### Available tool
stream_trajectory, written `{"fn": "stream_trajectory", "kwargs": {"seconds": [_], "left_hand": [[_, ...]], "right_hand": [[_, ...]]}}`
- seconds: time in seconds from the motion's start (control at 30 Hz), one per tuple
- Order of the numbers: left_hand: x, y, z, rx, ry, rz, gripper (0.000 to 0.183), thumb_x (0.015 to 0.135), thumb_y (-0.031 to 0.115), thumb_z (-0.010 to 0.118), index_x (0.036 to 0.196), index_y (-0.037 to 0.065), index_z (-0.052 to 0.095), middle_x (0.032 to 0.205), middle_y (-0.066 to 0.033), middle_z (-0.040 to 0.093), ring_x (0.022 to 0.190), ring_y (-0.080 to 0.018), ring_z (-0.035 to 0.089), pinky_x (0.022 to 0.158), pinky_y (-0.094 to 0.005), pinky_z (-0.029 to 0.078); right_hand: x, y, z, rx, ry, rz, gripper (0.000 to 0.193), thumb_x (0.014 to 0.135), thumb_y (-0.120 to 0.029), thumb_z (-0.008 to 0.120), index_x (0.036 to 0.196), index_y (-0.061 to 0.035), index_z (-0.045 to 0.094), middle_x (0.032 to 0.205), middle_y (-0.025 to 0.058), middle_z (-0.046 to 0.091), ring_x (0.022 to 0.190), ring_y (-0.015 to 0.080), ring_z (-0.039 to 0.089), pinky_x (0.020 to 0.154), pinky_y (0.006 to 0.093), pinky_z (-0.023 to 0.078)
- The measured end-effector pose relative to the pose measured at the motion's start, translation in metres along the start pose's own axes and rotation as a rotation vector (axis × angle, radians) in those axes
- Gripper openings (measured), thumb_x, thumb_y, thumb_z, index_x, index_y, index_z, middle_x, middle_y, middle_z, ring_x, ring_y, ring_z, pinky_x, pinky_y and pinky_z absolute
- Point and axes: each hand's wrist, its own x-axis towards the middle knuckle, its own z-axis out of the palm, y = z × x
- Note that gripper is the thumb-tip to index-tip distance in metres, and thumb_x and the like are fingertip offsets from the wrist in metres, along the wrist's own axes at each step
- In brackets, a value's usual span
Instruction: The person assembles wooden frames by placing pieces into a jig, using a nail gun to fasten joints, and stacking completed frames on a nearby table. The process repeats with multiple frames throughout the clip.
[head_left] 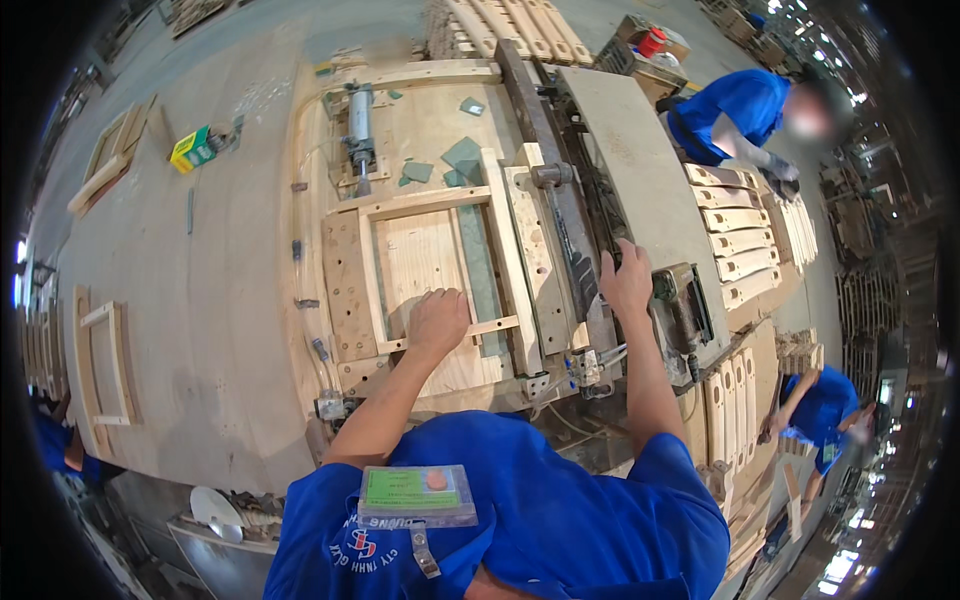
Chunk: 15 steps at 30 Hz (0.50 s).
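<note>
visibly lettered shirt [580, 500], green badge [410, 489], left hand [440, 321] at wooden frame [425, 203], right hand [627, 282] by metal bar [573, 230], grips unclear

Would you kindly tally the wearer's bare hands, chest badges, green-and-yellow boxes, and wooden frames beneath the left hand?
Bare hands: 2 (left hand, right hand)
Chest badge: 1
Green-and-yellow box: 1
Wooden frame: 1
Total: 5

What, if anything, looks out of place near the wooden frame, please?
Several green scraps lie scattered just beyond the far side of the wooden frame. They look odd because their shapes are irregular and they lie at random angles, unlike the straight-edged frame. I cannot tell what they are made of.
</note>
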Motion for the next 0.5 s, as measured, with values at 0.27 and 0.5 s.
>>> {"fn": "stream_trajectory", "kwargs": {"seconds": [0.27, 0.5], "left_hand": [[-0.004, -0.007, 0.010, -0.034, 0.076, -0.031, 0.032, 0.105, 0.027, 0.057, 0.098, 0.001, 0.074, 0.094, -0.0217, 0.074, 0.093, -0.0411, 0.071, 0.085, -0.0534, 0.058], [-0.002, -0.003, 0.015, -0.081, 0.052, -0.089, 0.031, 0.104, 0.027, 0.059, 0.100, 0.001, 0.075, 0.094, -0.0232, 0.074, 0.093, -0.0421, 0.072, 0.085, -0.0538, 0.058]], "right_hand": [[0.023, -0.049, 0.087, 0.067, -0.179, 0.101, 0.040, 0.096, -0.037, 0.072, 0.111, 0.0000, 0.070, 0.100, 0.0274, 0.075, 0.102, 0.0474, 0.072, 0.092, 0.0549, 0.056], [0.002, -0.057, -0.024, 0.935, -0.479, 0.412, 0.030, 0.112, -0.034, 0.063, 0.112, -0.0047, 0.066, 0.070, -0.0012, 0.054, 0.050, 0.0048, 0.047, 0.040, 0.0268, 0.039]]}}
